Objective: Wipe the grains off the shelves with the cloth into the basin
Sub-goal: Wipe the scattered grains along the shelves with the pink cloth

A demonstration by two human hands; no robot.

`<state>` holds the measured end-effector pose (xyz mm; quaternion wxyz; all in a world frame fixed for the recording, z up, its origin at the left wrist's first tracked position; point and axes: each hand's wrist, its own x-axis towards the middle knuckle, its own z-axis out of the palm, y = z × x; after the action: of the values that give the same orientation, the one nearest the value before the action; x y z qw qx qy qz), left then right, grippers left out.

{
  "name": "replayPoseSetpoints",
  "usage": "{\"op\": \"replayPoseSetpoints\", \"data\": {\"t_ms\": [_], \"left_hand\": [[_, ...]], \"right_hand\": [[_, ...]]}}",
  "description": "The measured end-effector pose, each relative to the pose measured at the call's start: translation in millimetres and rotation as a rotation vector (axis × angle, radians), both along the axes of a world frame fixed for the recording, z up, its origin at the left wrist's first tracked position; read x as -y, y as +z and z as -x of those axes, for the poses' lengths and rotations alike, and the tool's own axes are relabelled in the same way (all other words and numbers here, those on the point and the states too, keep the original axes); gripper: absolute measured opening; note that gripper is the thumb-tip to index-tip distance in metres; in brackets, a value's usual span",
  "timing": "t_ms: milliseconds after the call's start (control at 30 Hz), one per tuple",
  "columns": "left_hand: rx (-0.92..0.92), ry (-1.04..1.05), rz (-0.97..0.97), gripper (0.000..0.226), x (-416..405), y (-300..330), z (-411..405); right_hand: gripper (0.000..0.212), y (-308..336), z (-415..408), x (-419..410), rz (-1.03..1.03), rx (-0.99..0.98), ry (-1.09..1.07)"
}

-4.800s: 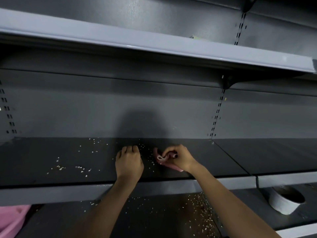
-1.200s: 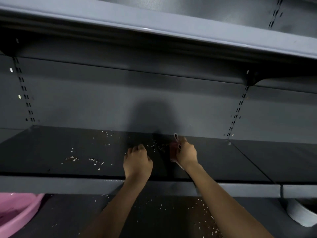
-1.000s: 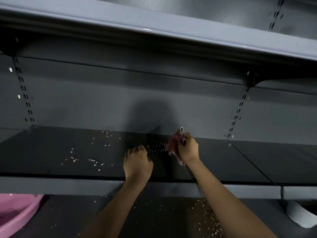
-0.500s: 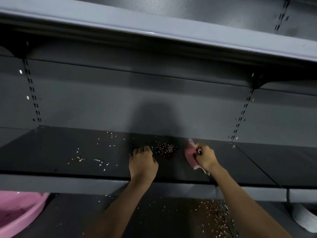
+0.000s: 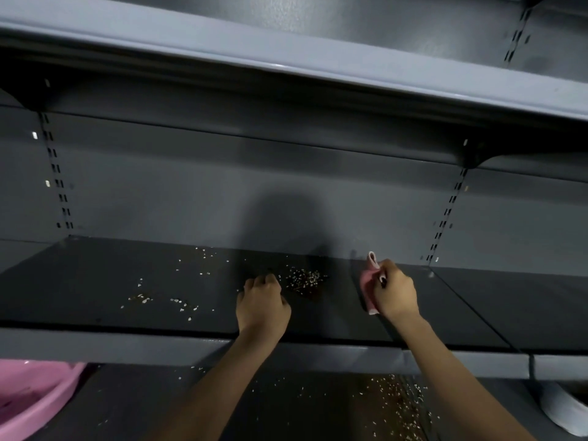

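Observation:
On the dark middle shelf (image 5: 95, 281) a small pile of grains (image 5: 304, 280) lies just right of my left hand (image 5: 262, 305), which rests on the shelf as a fist holding nothing I can see. My right hand (image 5: 394, 292) grips a bunched pink cloth (image 5: 367, 286) held upright on the shelf, well right of the pile. More grains (image 5: 165, 300) are scattered to the left. The pink basin (image 5: 28, 399) sits on the lower shelf at the far left, partly cut off.
The lower shelf carries loose grains (image 5: 394, 405) under my right arm. A white bowl (image 5: 563, 409) stands at its far right. The grey upper shelf (image 5: 286, 62) overhangs the work area. A seam (image 5: 471, 310) divides the middle shelf right of the cloth.
My right hand has carried the cloth to the right, away from the grains, which now lie gathered in a pile beside my left fist. The left hand has stayed put.

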<state>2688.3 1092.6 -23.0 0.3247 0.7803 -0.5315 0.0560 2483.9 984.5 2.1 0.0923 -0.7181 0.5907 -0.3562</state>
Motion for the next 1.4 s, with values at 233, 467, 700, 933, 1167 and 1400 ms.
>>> {"op": "replayPoseSetpoints", "data": {"t_ms": [233,467,700,933,1167,1400], "left_hand": [[0.139,0.049,-0.092,0.026,8,4,-29],[0.230,0.100,-0.087,0.026,11,6,-56],[0.222,0.059,-0.009,0.024,26,10,-65],[0.180,0.101,-0.036,0.021,44,13,-85],[0.171,0.090,-0.063,0.024,48,6,-87],[0.226,0.099,-0.051,0.023,49,3,-93]], "right_hand": [[0.028,-3,-30,2,-0.126,-0.343,-0.081],[0.073,0,-96,-10,-0.216,-0.355,0.152],[0.014,10,-94,-4,-0.053,0.161,0.129],[0.028,2,-42,65,-0.162,-0.160,-0.144],[0.029,-8,-94,55,-0.223,-0.170,0.231],[0.008,6,-89,66,-0.039,0.000,0.220]]}}
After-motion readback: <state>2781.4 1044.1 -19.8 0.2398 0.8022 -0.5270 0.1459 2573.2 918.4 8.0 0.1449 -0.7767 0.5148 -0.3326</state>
